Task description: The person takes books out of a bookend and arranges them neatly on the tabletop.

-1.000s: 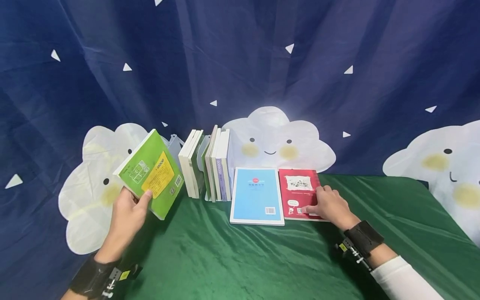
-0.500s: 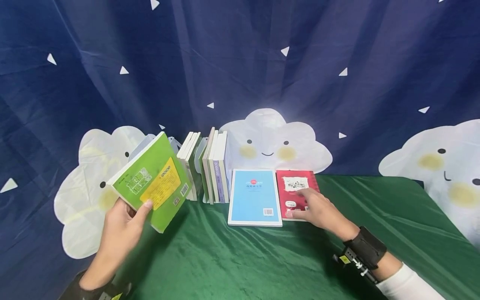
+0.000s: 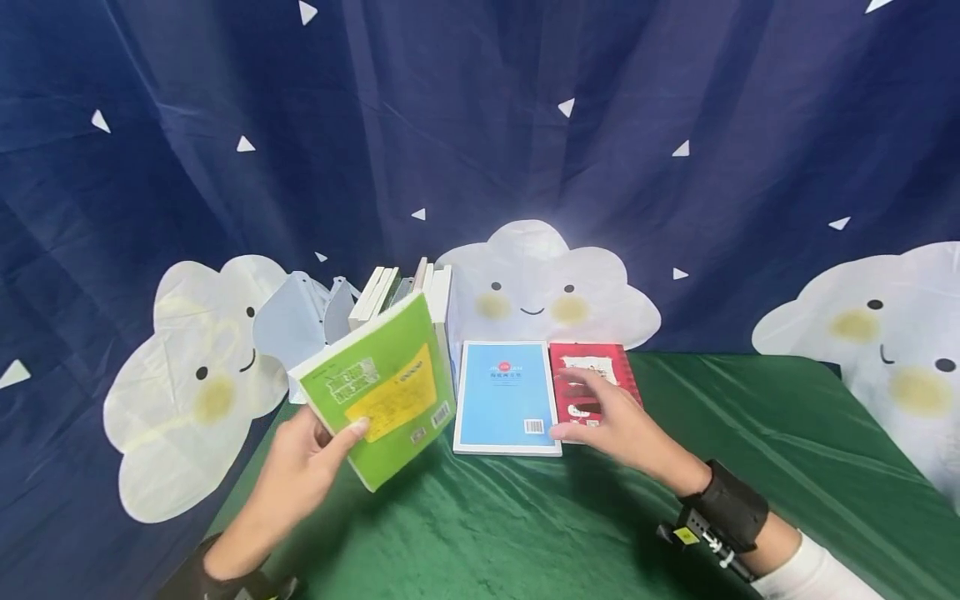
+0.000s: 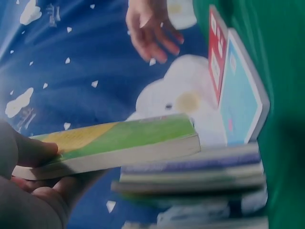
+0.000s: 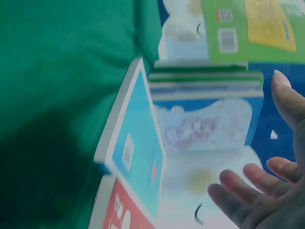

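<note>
My left hand [image 3: 303, 467] holds a green book [image 3: 390, 375] with a yellow panel, thumb on its cover and fingers behind it. The book is raised and tilted in front of a row of upright books [image 3: 441, 292], hiding most of them in the head view. My right hand [image 3: 611, 421] hovers over the red book [image 3: 592, 362], palm down, fingers spread and holding nothing. A light blue book [image 3: 506, 400] lies flat beside the red one, its right edge close to my right thumb. In the right wrist view the fingers [image 5: 243, 186] are loosely extended.
Pale blue bookends [image 3: 292, 321] stand at the left end of the row. Green cloth [image 3: 465, 533] covers the table. Behind it hangs a dark blue curtain [image 3: 480, 125] with smiling white clouds.
My left hand has carried the green book to the right, from left of the upright row to in front of it. My right hand has moved left across the red book.
</note>
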`<state>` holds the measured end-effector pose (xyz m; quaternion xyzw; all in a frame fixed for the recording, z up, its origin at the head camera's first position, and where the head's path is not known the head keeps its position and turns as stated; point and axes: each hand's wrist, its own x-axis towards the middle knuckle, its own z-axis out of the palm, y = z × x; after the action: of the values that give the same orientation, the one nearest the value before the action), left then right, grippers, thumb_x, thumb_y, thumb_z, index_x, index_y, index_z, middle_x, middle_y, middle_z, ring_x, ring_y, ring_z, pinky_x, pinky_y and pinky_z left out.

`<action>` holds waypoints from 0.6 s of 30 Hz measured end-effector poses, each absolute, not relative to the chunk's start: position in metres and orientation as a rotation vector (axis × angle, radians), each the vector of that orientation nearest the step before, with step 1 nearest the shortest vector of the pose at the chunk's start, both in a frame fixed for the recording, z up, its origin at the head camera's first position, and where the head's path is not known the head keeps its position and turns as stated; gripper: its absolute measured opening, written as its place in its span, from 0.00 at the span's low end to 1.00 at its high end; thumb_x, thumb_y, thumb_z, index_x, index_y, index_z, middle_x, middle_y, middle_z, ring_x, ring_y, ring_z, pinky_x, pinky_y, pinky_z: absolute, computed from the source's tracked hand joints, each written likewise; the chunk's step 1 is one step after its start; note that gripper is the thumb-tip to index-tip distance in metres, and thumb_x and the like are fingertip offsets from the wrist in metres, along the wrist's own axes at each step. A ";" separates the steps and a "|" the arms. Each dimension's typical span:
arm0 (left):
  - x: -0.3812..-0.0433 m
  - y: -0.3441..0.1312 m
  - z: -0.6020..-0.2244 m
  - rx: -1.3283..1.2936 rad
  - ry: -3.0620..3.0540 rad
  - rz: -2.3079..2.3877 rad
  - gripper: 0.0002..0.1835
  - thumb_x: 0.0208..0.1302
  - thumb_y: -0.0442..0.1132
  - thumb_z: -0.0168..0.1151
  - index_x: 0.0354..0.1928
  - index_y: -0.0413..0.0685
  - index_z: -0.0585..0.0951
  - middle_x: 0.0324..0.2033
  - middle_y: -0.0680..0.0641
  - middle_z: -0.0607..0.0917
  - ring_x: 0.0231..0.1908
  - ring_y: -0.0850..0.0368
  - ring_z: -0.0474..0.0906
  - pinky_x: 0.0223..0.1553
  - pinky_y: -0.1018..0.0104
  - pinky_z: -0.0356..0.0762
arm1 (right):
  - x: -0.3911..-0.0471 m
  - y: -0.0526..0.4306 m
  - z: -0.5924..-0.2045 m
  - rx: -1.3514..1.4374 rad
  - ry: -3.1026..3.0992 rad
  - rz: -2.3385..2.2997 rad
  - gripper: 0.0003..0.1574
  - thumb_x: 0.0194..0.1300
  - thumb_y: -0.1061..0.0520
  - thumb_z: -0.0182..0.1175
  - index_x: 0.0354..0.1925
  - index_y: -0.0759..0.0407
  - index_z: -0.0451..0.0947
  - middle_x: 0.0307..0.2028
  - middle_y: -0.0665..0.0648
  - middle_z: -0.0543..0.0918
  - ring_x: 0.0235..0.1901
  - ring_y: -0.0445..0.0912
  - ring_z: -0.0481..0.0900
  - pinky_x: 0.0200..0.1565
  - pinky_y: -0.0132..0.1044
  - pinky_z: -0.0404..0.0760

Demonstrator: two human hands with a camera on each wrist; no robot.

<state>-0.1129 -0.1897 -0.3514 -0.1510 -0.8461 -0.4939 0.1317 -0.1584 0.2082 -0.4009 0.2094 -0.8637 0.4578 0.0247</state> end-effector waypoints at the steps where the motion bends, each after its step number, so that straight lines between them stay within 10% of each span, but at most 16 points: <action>1: -0.113 -0.186 -0.353 -0.470 -2.473 -1.475 0.18 0.70 0.30 0.64 0.60 0.33 0.77 0.48 0.32 0.90 0.38 0.68 0.89 0.25 0.68 0.85 | -0.156 0.206 -0.399 0.664 -2.670 1.413 0.51 0.58 0.47 0.78 0.73 0.59 0.67 0.67 0.63 0.79 0.60 0.60 0.84 0.58 0.55 0.86; 11: -0.115 -0.151 -0.364 -0.756 -2.606 -1.883 0.27 0.74 0.34 0.59 0.72 0.36 0.68 0.62 0.33 0.83 0.57 0.42 0.86 0.55 0.62 0.88 | -0.132 0.185 -0.390 0.774 -2.653 1.583 0.52 0.59 0.48 0.77 0.75 0.49 0.63 0.68 0.56 0.77 0.61 0.53 0.83 0.58 0.42 0.88; 18: -0.115 -0.134 -0.368 -1.029 -2.663 -1.940 0.27 0.76 0.35 0.57 0.73 0.36 0.67 0.63 0.33 0.82 0.56 0.46 0.87 0.49 0.65 0.90 | -0.120 0.182 -0.391 0.837 -2.594 1.795 0.46 0.64 0.55 0.73 0.75 0.54 0.64 0.63 0.60 0.82 0.54 0.45 0.87 0.51 0.37 0.90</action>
<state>-0.1154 -0.1336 -0.3685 -0.2945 -0.7623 -0.5553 -0.1543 -0.1196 0.1823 -0.3907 0.2560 -0.7933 0.5490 -0.0608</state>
